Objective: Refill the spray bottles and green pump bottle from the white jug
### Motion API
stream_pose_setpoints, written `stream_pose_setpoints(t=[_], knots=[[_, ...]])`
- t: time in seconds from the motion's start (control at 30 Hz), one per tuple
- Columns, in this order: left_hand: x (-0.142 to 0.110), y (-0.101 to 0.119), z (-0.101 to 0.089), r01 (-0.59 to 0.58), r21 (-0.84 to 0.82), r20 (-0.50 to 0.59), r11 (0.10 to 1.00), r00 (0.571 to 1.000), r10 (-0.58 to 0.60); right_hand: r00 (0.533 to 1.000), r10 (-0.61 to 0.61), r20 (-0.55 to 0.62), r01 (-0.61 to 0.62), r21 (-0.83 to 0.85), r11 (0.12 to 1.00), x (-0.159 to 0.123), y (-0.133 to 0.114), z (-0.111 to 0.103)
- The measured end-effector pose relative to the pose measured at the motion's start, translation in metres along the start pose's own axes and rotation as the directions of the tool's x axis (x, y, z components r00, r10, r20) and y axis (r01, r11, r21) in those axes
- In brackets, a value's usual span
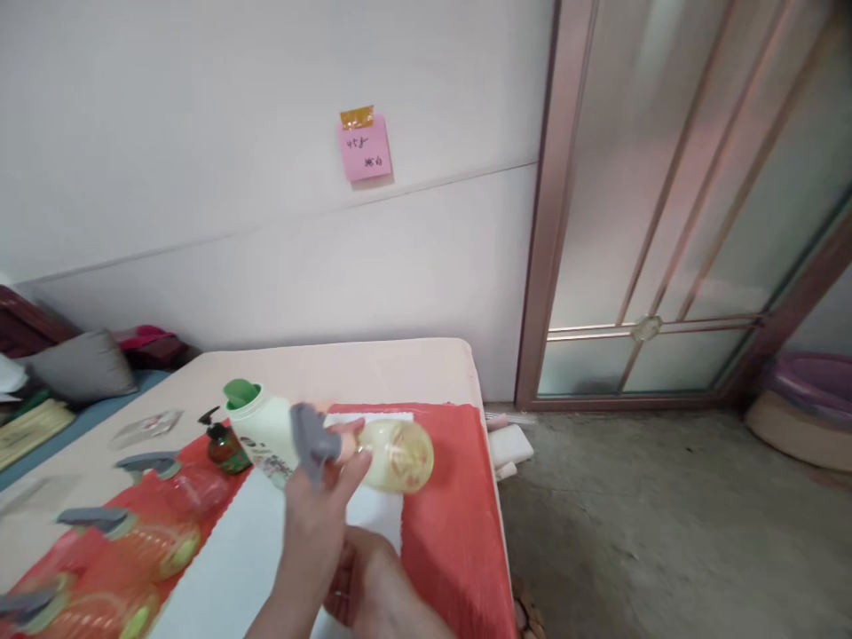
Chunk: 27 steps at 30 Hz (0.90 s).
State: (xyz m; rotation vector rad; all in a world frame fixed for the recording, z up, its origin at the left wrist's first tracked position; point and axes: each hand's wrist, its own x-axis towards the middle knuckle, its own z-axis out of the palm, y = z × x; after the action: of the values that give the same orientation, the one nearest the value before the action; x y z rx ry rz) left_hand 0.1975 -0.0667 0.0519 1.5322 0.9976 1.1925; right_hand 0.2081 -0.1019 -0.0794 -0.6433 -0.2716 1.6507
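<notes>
A spray bottle [398, 456] with a clear, yellowish body and a grey trigger head is tilted on its side above the table. My left hand [326, 488] is closed around its neck, just below the head, and the bottle's base points right. Beneath it, my right hand [373, 564] has its fingers curled in, with nothing visible in them. Just left of the held bottle stands a pale green plastic bottle [266, 430] with an open green lid. A brown pump bottle [226, 446] with a black pump is farther left.
Several similar spray bottles [150, 537] lie at the left on a red cloth [453, 515]. A white sheet [232, 555] covers the middle. A flat clear packet [147, 428] lies behind. A pink note [365, 151] is on the wall; a glass door [666, 222] stands right.
</notes>
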Motion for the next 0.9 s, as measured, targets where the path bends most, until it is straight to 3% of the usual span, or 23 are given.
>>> stream_pose_setpoints(t=[0.07,0.13,0.23,0.3,0.4,0.47,0.57,0.63,0.7,0.9], knots=[[-0.022,-0.001,-0.044,0.068,-0.060,-0.102,0.996,0.992,-0.074,0.991,0.065,-0.114,-0.057,0.069,0.996,-0.002,-0.005,0.008],[-0.035,-0.015,-0.078,0.086,-0.154,-0.177,0.984,0.978,-0.113,0.989,0.098,-0.109,-0.086,0.111,0.990,-0.009,-0.011,0.015],[-0.041,-0.044,-0.112,0.130,-0.153,-0.278,0.980,0.946,-0.169,0.983,0.104,0.151,-0.132,0.193,0.972,-0.023,-0.020,0.024],[-0.040,-0.057,-0.125,0.190,-0.123,-0.278,0.974,0.936,-0.217,0.974,0.084,0.210,-0.120,0.164,0.979,-0.028,-0.021,0.027],[-0.035,-0.060,-0.132,0.191,-0.225,-0.168,0.956,0.958,-0.231,0.979,0.113,0.170,-0.126,0.070,0.990,-0.026,-0.014,0.027],[-0.033,-0.057,-0.132,0.188,-0.359,-0.096,0.914,0.967,-0.237,0.965,0.222,0.138,-0.229,0.035,0.973,-0.022,-0.006,0.027],[-0.033,-0.054,-0.130,0.266,-0.469,0.005,0.842,0.954,-0.299,0.894,0.438,0.092,-0.441,0.017,0.897,-0.019,0.004,0.028],[-0.033,-0.053,-0.130,0.282,-0.451,0.009,0.847,0.950,-0.311,0.858,0.510,0.066,-0.512,0.030,0.858,-0.020,0.009,0.030],[-0.034,-0.052,-0.129,0.283,-0.425,-0.021,0.860,0.946,-0.322,0.859,0.511,0.037,-0.512,0.059,0.857,-0.021,0.013,0.030],[-0.038,-0.046,-0.128,0.247,-0.388,-0.079,0.888,0.951,-0.299,0.952,0.306,-0.008,-0.305,0.041,0.951,-0.023,0.020,0.026]])
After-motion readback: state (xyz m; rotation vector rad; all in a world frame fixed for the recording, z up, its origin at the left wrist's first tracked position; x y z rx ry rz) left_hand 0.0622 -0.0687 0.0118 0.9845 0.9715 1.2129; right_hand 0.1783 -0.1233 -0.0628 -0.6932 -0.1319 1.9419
